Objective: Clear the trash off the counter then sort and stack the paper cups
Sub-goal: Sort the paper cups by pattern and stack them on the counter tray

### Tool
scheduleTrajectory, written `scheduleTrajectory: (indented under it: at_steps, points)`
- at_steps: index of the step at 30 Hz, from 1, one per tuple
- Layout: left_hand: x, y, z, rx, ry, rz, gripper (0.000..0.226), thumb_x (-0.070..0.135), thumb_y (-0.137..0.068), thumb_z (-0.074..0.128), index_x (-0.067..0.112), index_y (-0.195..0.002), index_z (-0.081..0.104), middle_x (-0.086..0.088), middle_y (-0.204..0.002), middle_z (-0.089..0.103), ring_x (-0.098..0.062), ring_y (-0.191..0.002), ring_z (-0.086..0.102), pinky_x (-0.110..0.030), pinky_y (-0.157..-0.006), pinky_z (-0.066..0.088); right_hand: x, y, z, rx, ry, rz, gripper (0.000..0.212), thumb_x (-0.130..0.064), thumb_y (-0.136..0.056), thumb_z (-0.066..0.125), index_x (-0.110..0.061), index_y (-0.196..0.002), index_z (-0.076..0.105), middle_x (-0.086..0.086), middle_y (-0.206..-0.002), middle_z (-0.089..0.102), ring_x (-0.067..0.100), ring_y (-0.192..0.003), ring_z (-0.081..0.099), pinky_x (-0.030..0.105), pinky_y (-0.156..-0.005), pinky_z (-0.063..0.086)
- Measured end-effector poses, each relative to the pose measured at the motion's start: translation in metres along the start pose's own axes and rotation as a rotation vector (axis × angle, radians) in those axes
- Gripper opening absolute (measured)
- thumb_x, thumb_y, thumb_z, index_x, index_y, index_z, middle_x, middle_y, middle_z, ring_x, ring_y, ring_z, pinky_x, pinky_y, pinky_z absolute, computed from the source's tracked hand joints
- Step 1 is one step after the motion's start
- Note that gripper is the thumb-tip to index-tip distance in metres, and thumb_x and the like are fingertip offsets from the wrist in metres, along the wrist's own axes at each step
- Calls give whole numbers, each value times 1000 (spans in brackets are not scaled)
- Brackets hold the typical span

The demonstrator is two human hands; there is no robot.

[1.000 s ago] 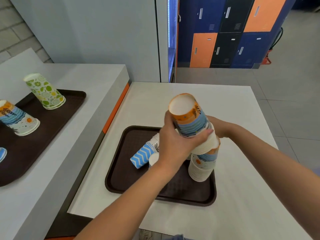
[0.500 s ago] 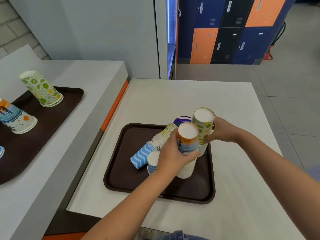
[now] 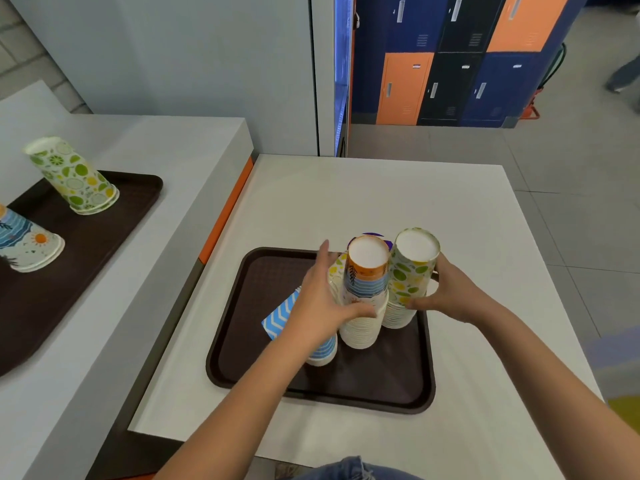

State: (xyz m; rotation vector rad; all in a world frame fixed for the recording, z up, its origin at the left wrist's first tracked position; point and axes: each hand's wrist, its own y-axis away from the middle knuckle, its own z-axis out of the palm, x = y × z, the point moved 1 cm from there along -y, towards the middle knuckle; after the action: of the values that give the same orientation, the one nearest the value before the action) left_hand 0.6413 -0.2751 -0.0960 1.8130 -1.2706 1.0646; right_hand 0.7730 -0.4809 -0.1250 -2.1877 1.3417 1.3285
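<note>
Near edge of the white surface (image 3: 485, 393): a dark brown plastic tray (image 3: 381, 386) lies flat.
Left hand (image 3: 322, 306): wide, fingers straight, thumb resting on the upside-down stack of orange-and-blue paper cups (image 3: 365, 282) standing on the tray.
Beneath that hand: blue-and-white chevron paper cups (image 3: 278, 318) lie on their side.
Right hand (image 3: 450, 296): curled round the upside-down stack of lime-printed paper cups (image 3: 408, 278), just beside the first stack.
Far left: a second brown tray (image 3: 114, 216) carries a single lime-printed cup (image 3: 74, 176) and a blue wave-printed cup (image 3: 27, 247).

Blue, orange and black lockers (image 3: 450, 64) stand on grey tiled floor (image 3: 571, 202) beyond a pale wall (image 3: 173, 53).
</note>
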Motion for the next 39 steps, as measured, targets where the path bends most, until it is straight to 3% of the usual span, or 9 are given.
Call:
scheduleTrajectory:
  at_steps: [4,8,11,16,20,26,29,34,39]
  points:
    - [-45,9,-45,126,90,-126,87,11,-78,75,18,-148,25,4,-143,42,-7,-129,39,-24,-102,33,-7,29,2,323,52,-8,83,-7,-75,74,-19,-145,31,-3,-139,47,11,-124,47,28,-102,38]
    - [-108,7,-69,73,-102,-286,58,15,-84,70,14,-137,48,-3,-140,50,-15,-129,45,-22,-101,35,-44,85,25,861,-121,-174,30,1,-76,48,-24,-90,57,-7,-83,61,-3,-75,55,6,-71,41]
    - [-133,4,-63,-42,-131,-345,57,22,-81,74,12,-133,52,-3,-133,56,-14,-119,54,-21,-96,40,-72,99,59,652,-39,-394,24,-8,-70,41,-28,-69,55,-11,-73,58,-2,-70,55,8,-67,39]
    - [-137,-5,-51,-85,-228,-261,67,28,-77,77,10,-135,48,-2,-123,55,-16,-111,55,-24,-91,42,-120,66,105,195,200,-663,29,-3,-75,45,-20,-91,62,-1,-86,63,12,-80,56,15,-72,42]
    - [-144,-13,-61,-87,-353,-204,67,31,-76,77,14,-133,48,-7,-123,56,-23,-114,54,-36,-96,45,-164,7,127,83,626,-509,43,-3,-79,46,-10,-120,56,9,-116,55,24,-108,53,30,-86,43]
    - [-160,-20,-89,-92,-546,-167,70,30,-80,72,19,-139,38,-4,-134,47,-22,-122,46,-34,-99,40,-168,-92,154,-176,1352,-7,38,-15,-96,42,-4,-133,46,17,-137,46,33,-127,41,42,-107,32]
    - [-168,-22,-97,-91,-531,-152,70,29,-79,73,20,-139,39,-5,-132,48,-21,-120,47,-30,-98,40,-149,-110,165,-285,1377,79,44,-20,-99,39,-4,-139,38,16,-144,43,32,-134,38,43,-113,25]
    - [-182,-20,-105,-154,-516,-199,84,28,-72,79,24,-142,33,-6,-131,46,-24,-122,45,-32,-101,39,-136,-111,178,-312,1281,2,53,-14,-96,42,-10,-147,27,13,-135,52,31,-125,48,37,-97,39]
    - [-182,-19,-118,-81,-309,-236,84,26,-65,85,19,-137,43,-3,-128,50,-18,-115,51,-26,-96,40,-131,-110,183,-294,1289,-96,65,-10,-91,50,-11,-149,21,16,-133,50,34,-123,48,41,-100,37]
